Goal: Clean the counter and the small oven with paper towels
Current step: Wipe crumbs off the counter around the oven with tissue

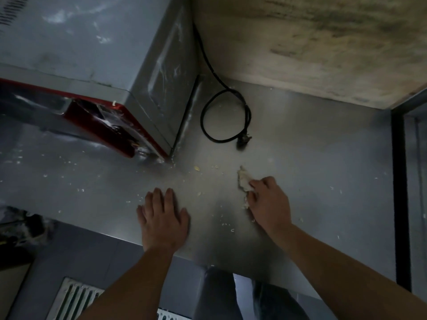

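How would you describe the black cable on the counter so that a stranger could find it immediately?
Start at the small oven with the red front, on the steel counter. To its right, the black cable comes down along the wall and curls into a loop, ending in a plug. Nothing else there is black and coiled.

Dim, cool-toned overhead view; weak sheen on the steel tabletop beyond the fingers, soft focus throughout, dark corners, straight edges bowed by wide-angle distortion.
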`<state>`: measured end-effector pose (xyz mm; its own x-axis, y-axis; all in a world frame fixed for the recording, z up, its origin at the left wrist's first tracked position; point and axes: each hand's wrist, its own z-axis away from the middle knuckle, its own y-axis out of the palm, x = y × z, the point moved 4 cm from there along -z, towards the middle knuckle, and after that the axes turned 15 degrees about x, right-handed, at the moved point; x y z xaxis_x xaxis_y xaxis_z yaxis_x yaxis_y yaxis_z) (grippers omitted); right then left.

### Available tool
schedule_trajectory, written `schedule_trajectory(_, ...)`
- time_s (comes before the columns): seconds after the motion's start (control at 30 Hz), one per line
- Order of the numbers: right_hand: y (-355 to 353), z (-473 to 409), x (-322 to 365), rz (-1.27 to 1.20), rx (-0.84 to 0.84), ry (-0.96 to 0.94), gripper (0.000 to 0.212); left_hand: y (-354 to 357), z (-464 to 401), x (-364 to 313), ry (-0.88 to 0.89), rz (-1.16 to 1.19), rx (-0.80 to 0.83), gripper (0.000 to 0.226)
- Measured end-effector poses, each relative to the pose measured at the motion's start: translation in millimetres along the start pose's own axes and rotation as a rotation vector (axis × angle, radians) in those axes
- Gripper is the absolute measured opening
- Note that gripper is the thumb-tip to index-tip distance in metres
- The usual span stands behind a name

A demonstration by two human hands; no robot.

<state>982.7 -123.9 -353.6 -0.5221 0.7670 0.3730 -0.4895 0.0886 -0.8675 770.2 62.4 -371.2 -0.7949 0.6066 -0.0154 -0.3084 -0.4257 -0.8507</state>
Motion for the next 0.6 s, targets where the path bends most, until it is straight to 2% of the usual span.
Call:
schedule_trajectory(0.1, -3.9, -3.0, 4.2, -0.01, 0.03, -0.033, 0.027, 3.3, -5.9, 6.1, 0.029, 0.008, 0.003, 0.076)
schedule_trajectory(0.17, -19.5, -8.1, -2.2, -0.072, -0.029, -0.012, 0.027, 5.5, -6.8, 7.5, 0.043, 0.027, -0.003, 0.075)
schedule_trajectory(0.3, -64.3, -28.1, -32.9, -0.209, -0.257, 0.201, 0.029, 10.2, -7.9, 10.4, 0.064, 0.052, -0.001, 0.074)
schedule_trajectory(0.37, -81.2, -40.5, -54.9, -0.196, -0.309, 0.31, 0.033, 11.9, -9.8, 11.0, 0.07, 0.046, 0.014, 0.073)
schedule_trajectory(0.5, -84.0, -57.6, -89.7, -0.121, -0.222, 0.429, 0.037, 12.1, -11.4, 11.7, 0.067, 0.05, 0.021, 0.073)
schedule_trajectory(0.6, -65.7, -64.0, -87.7, -0.118, -0.174, 0.416, 0.038, 13.2, -10.5, 10.5, 0.07, 0.043, 0.025, 0.073)
